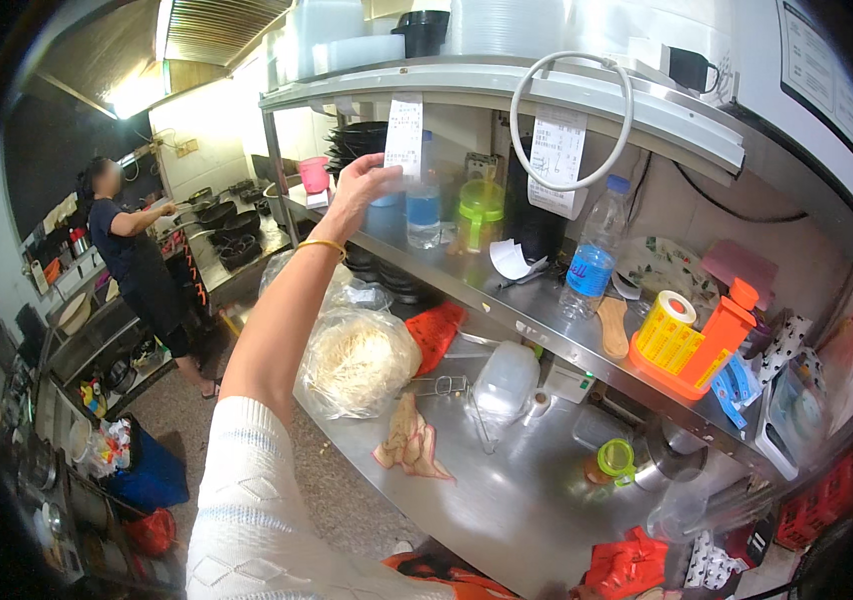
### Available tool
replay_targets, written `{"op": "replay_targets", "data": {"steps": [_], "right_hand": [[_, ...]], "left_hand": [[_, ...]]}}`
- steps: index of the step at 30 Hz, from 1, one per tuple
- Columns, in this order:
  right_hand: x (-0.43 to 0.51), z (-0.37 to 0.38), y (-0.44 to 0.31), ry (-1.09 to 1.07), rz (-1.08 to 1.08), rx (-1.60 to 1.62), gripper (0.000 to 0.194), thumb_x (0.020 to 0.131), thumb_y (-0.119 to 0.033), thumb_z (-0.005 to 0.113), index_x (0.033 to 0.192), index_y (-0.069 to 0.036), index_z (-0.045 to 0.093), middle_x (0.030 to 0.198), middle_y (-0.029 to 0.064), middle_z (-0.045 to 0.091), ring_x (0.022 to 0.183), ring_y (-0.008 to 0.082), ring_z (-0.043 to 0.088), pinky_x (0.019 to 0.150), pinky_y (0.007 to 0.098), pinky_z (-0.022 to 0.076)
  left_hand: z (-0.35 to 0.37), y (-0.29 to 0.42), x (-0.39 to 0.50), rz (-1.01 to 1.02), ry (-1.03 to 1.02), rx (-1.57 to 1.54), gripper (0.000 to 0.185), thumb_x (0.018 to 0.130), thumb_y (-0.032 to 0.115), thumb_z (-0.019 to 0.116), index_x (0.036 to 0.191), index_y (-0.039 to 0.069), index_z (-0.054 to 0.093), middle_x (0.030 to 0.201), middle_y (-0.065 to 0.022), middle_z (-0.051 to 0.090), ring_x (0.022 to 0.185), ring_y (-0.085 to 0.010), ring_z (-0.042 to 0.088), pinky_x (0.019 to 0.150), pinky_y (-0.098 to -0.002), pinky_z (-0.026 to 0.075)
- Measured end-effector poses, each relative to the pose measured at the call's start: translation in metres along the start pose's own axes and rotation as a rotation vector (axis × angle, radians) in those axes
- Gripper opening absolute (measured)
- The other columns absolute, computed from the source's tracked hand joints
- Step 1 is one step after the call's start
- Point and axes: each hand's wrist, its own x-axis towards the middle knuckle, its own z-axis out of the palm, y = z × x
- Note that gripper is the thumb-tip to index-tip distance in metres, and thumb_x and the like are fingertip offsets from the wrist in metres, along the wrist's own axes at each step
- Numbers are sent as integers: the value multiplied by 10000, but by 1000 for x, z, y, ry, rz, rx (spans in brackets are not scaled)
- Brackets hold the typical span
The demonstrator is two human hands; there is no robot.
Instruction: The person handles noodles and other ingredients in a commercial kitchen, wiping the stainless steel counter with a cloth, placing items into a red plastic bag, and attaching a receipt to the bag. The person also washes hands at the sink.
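Observation:
My left hand is raised at the upper shelf, its fingers at the lower end of a printed paper slip that hangs from the shelf's front rail. Whether the fingers pinch the paper or only touch it, I cannot tell. Behind the fingers stand a plastic water bottle and a jug with a lime-green lid. More slips hang further right, behind a looped white cable. My right hand is out of view. Below the shelf, a clear bag of pale noodle-like strands lies beside a beige cloth on the steel counter.
Along the steel shelf are another bottle, a wooden paddle and an orange tape dispenser. A green-lidded jar and red bags sit lower right. Another person stands at the stove with pans, left. A blue bin is on the floor.

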Motion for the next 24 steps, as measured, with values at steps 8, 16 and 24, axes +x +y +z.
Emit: {"op": "replay_targets", "data": {"steps": [8, 16, 24], "right_hand": [[20, 25, 24, 87, -202, -74, 249, 929, -217, 518, 1086, -29, 557, 906, 217, 614, 820, 400, 610, 711, 482, 499], [20, 38, 43, 95, -328, -100, 253, 921, -255, 535, 1051, -40, 556, 881, 220, 610, 797, 403, 609, 682, 493, 495], [4, 30, 32, 43, -108, -49, 246, 921, -286, 522, 1019, -71, 592, 872, 203, 646, 758, 397, 629, 661, 487, 509]], "left_hand": [[-6, -1, -25, -22, 57, -70, 432, 897, 202, 659, 1219, -31, 491, 1058, -110, 655, 845, -184, 666, 723, -283, 568], [55, -38, -92, -306, -242, 251, 307, 931, 221, 603, 1153, 12, 566, 1031, -120, 643, 804, -184, 665, 711, -300, 577], [148, -80, -105, 444, -105, 937, 437, 747, 336, 757, 1040, 22, 675, 1033, -168, 612, 956, -329, 603, 860, -409, 491]]}}
